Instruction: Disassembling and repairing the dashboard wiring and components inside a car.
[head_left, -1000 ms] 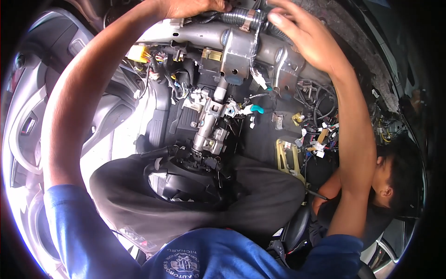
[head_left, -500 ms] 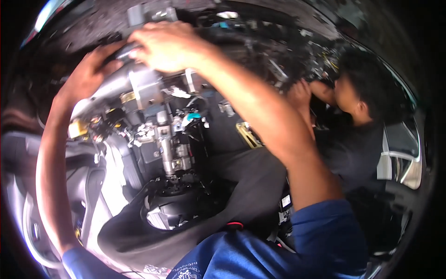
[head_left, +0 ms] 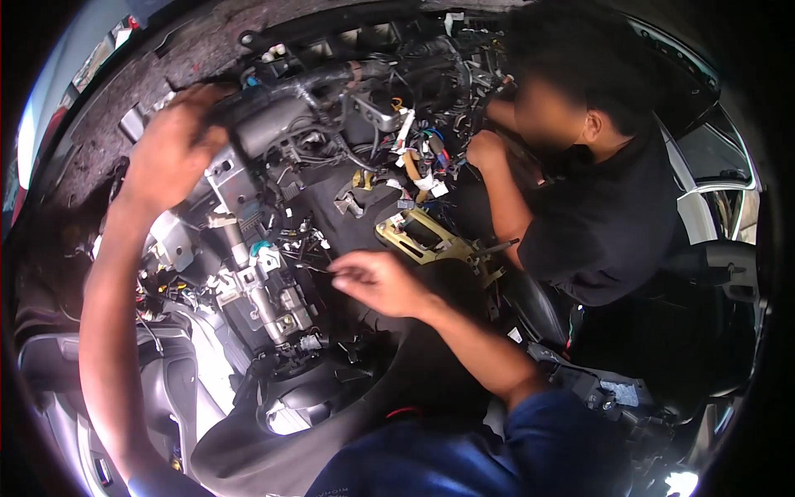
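Observation:
My left hand [head_left: 170,153] is at the upper left, its fingers curled round the end of a black-wrapped wiring harness [head_left: 310,81]. The harness runs along a grey metal dashboard beam [head_left: 273,126]. Part of the grip is hidden behind the hand. My right hand [head_left: 377,282] hovers near the middle, fingers loosely bent and apart, with nothing visible in them. Just left of it are loose wires with small connectors and the bare steering column [head_left: 263,300], which carries a teal piece [head_left: 262,248].
A co-worker in a black shirt [head_left: 604,215] leans in from the right, hands among wires and connectors [head_left: 426,157]. A yellowish metal bracket [head_left: 426,236] lies between us. The steering wheel [head_left: 310,385] is below the column, and the open door [head_left: 108,389] at the left.
My right hand has left the beam beside my left hand and come down and back to the middle. My left hand stays up at the beam. The view has shifted to the right.

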Available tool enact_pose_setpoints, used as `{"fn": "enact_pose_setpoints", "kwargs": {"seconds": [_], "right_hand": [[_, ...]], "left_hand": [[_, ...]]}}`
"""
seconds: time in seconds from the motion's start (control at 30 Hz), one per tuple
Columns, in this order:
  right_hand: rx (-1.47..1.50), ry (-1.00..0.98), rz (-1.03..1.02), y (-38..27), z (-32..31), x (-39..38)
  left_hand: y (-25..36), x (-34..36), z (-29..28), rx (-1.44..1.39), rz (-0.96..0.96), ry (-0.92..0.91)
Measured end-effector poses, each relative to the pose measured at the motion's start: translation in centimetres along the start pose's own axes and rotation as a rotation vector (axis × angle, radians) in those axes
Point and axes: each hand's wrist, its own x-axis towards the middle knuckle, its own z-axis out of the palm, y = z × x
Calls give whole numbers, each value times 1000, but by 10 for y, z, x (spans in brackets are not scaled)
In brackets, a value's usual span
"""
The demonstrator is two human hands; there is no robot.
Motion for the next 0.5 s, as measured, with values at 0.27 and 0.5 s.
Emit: {"fn": "enact_pose_setpoints", "kwargs": {"seconds": [0.27, 0.5], "right_hand": [[-49, 602, 215, -38, -173, 58], [24, 643, 378, -26, -285, 165]], "left_hand": [[-14, 30, 62, 452, -68, -28], [-8, 36, 74, 532, -69, 105]]}}
